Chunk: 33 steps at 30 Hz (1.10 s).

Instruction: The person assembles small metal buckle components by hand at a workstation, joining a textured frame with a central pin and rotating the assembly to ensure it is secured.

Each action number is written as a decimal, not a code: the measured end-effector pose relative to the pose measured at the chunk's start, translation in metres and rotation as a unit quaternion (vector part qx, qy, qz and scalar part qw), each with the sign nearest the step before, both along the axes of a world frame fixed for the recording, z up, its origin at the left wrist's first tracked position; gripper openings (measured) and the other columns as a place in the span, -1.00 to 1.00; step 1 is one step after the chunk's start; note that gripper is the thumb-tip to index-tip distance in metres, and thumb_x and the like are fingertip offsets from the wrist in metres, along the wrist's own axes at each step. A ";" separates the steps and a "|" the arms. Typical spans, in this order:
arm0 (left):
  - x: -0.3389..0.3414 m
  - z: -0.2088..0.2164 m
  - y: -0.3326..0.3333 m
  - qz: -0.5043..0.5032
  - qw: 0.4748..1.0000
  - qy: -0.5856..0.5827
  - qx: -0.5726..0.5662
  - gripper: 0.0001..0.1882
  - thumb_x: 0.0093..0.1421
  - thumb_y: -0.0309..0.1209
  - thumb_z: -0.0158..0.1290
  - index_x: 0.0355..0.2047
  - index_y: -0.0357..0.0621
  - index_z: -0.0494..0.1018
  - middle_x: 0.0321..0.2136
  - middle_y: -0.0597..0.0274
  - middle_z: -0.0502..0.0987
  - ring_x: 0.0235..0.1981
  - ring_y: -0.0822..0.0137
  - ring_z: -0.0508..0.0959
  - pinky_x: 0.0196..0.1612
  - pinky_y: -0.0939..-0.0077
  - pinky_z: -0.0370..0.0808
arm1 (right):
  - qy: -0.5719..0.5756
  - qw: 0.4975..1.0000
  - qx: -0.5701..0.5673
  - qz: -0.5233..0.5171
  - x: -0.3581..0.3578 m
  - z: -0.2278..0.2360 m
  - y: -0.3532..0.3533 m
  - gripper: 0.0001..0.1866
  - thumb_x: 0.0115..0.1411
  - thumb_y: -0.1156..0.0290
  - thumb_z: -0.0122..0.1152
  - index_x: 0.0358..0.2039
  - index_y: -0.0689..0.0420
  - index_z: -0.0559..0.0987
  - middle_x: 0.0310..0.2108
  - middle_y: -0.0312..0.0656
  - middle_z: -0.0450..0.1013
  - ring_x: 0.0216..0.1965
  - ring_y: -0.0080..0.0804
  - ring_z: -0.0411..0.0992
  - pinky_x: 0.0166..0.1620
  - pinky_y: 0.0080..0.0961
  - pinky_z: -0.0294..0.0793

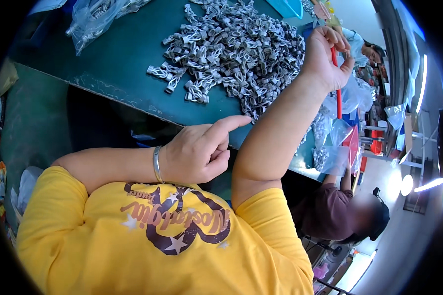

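Note:
My left hand (197,151) is off the near edge of the table, in front of my chest. Its index finger points to the right, the other fingers are bent, and nothing shows in it. Out over the far right side of the table, my right hand (330,58) has its fingers curled round a thin red rod-shaped thing (338,103), whose kind I cannot make out. A large pile of small grey-and-white looped pieces with ring-like ends (241,49) lies between the two, left of my right forearm. A few of those pieces (167,76) lie at the pile's left edge.
The green tabletop (113,64) holds a clear plastic bag of parts (91,24) at the far left and a turquoise bin (286,7) at the back. More clear bags (330,160) lie at right. One person (330,211) works at right, another (359,49) beyond my right hand.

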<state>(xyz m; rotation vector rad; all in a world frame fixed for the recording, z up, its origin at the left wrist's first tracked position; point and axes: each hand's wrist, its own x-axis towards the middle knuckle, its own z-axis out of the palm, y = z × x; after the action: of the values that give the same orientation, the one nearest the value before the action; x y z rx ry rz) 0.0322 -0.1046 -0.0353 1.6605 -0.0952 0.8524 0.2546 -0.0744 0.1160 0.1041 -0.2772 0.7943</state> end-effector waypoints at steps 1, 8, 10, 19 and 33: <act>-0.001 0.002 0.000 -0.010 1.000 0.002 -0.002 -0.34 -0.07 -0.65 0.03 0.12 -0.25 0.19 -0.66 0.22 0.36 -0.65 0.26 0.42 -0.53 0.41 0.40 | -0.004 1.000 0.000 0.000 -0.002 0.001 0.000 -0.79 0.07 0.19 -0.05 -0.52 0.06 0.32 -0.57 -0.38 0.26 -0.52 -0.55 0.24 -0.38 -0.47 0.16; 0.005 0.016 -0.001 0.029 0.997 -0.030 0.068 -0.35 -0.04 -0.62 0.01 0.13 -0.21 0.20 -0.64 0.14 0.41 -0.60 0.13 0.47 -0.48 0.29 0.44 | 0.057 0.998 -0.021 -0.015 -0.004 -0.008 0.001 -0.76 0.09 0.14 -0.02 -0.45 0.02 0.29 -0.53 -0.40 0.32 -0.50 -0.53 0.29 -0.37 -0.46 0.17; 0.007 0.020 0.001 0.039 0.992 -0.045 0.108 -0.35 -0.03 -0.60 0.00 0.15 -0.20 0.19 -0.64 0.13 0.42 -0.59 0.12 0.48 -0.47 0.27 0.45 | 0.070 0.998 -0.010 0.004 -0.006 -0.011 0.001 -0.74 0.10 0.13 0.03 -0.46 0.04 0.30 -0.52 -0.37 0.31 -0.48 -0.49 0.26 -0.35 -0.45 0.17; 0.017 0.055 0.012 0.051 0.988 -0.009 0.143 -0.26 -0.02 -0.55 0.00 0.22 -0.29 0.05 -0.66 0.12 0.42 -0.61 0.10 0.48 -0.51 0.24 0.44 | 0.068 0.997 0.015 0.024 -0.005 -0.020 -0.001 -0.71 0.08 0.13 0.08 -0.47 0.08 0.30 -0.51 -0.32 0.30 -0.46 -0.43 0.23 -0.35 -0.44 0.18; 0.020 0.048 0.017 0.054 0.986 0.051 0.151 -0.31 -0.06 -0.61 0.01 0.17 -0.20 0.19 -0.62 0.15 0.43 -0.60 0.13 0.47 -0.51 0.36 0.43 | 0.119 0.993 -0.013 0.002 -0.016 -0.012 -0.011 -0.76 0.05 0.19 0.03 -0.43 0.10 0.36 -0.55 -0.36 0.25 -0.50 -0.51 0.21 -0.39 -0.48 0.12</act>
<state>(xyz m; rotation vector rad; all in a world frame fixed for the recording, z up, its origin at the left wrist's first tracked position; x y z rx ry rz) 0.0520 -0.0876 0.0129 2.0061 -0.0654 0.8637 0.2389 -0.0851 0.1038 0.1731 -0.0410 0.7819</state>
